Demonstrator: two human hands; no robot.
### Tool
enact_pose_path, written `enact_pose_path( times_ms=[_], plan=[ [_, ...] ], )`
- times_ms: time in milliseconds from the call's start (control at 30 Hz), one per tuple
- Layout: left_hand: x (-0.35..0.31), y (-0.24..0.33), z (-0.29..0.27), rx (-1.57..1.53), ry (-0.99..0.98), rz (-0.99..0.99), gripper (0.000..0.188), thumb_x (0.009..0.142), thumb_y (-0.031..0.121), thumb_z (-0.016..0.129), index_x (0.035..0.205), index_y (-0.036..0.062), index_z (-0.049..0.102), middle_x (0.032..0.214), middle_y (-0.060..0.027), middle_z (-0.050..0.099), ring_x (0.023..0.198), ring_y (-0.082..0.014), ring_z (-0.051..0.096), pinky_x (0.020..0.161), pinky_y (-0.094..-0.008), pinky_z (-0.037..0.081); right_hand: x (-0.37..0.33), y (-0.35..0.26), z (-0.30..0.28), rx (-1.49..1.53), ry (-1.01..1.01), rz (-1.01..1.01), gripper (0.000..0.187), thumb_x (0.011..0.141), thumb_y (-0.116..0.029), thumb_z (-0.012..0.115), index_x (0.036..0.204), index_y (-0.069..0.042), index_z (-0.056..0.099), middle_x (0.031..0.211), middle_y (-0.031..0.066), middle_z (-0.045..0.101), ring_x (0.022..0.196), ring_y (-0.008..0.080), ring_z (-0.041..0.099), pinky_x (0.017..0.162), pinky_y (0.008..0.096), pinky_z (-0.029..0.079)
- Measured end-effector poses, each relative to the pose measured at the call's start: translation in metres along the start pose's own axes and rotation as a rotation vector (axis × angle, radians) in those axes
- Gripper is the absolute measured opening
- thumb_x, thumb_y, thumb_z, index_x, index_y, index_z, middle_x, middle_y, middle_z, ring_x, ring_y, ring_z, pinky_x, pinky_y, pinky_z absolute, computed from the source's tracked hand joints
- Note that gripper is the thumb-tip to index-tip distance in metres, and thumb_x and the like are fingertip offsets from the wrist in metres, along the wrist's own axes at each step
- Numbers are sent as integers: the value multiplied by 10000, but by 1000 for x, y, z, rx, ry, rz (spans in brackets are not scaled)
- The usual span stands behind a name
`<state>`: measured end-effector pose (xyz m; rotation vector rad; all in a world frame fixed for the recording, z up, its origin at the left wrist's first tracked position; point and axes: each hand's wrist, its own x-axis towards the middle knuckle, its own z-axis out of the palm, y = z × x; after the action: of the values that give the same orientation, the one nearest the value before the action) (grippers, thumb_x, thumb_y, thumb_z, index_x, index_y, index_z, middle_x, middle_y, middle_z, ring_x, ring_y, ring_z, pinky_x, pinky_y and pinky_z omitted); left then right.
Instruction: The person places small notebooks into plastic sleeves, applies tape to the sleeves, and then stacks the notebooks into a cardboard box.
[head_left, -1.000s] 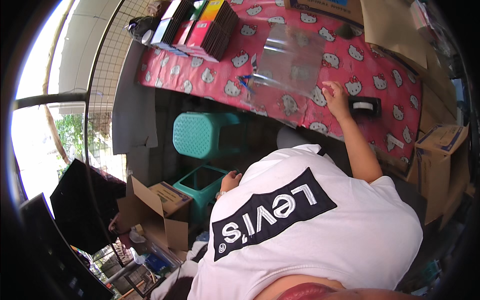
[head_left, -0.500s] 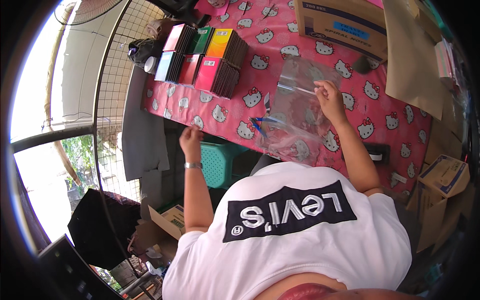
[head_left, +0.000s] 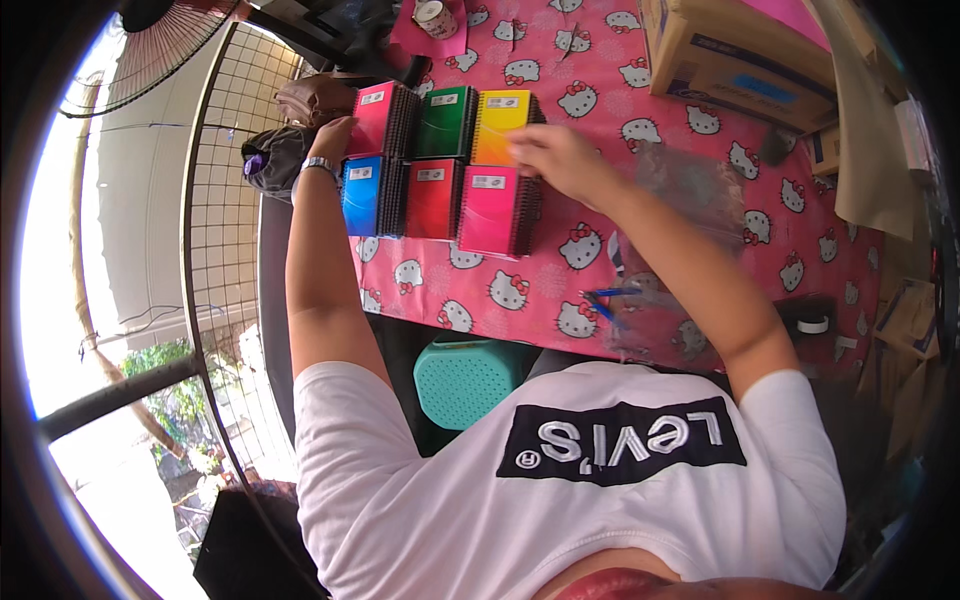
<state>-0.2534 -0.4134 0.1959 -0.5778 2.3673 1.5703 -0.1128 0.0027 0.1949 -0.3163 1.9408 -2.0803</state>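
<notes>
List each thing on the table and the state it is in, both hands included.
Spiral notebooks: closed, lying flat in two rows.
Left hand: resting on the pink notebook at the row's end.
Right hand: over the yellow notebook, blurred.
Clear plastic bag: flat, empty.
Cardboard box: closed.
Tape roll: lying flat.

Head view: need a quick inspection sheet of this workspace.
Surface: table under pink cartoon-cat print cloth.
Job's things: six spiral notebooks in two rows; magenta, green, yellow behind, blue, red, pink in front.
Clutter: clear plastic bags, cardboard box, tape roll, blue pens.
Hands: left hand at the magenta notebook's edge; right hand over the yellow and pink ones.
Cables: nothing seen.
Surroundings: wire grid, fan, teal stool.
</notes>
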Motion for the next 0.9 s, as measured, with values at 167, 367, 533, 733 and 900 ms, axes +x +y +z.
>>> enact_pose_path(
  times_ms=[167,367,533,733,900],
  plan=[
    [31,23,36,96,-134,38,246,812,214,628,949,22,697,816,-45,670,667,-131,612,620,-270,497,160,14,93,272,1,357,311,894,-199,582,1108,26,571,1014,89,579,895,194,573,801,323,505],
    [4,48,15,180,-94,-60,230,827,232,629,886,17,682,740,-48,648,589,-133,611,512,-275,501,202,9,151,207,167,553,263,898,-227,552,1092,-53,581,989,52,611,923,218,594,814,402,489],
    [17,89,21,124,-165,-13,255,827,273,638,786,23,661,612,-14,577,460,-119,547,455,-263,474,220,-3,127,328,81,644,232,887,-274,569,1050,-109,585,926,33,629,863,199,605,815,381,485],
    [15,119,31,-362,-474,96,260,925,208,555,1085,6,589,990,-56,649,852,-152,631,740,-299,524,215,-30,88,723,54,383,296,875,-313,621,1074,-98,582,995,59,655,872,191,634,756,371,500],
    [1,95,60,-266,-454,258,356,927,315,574,1158,45,587,1054,-59,647,958,-181,612,823,-335,487,200,-19,12,431,276,63,423,805,-250,723,1108,-1,564,1045,117,641,943,199,613,860,363,478]
  ],
)
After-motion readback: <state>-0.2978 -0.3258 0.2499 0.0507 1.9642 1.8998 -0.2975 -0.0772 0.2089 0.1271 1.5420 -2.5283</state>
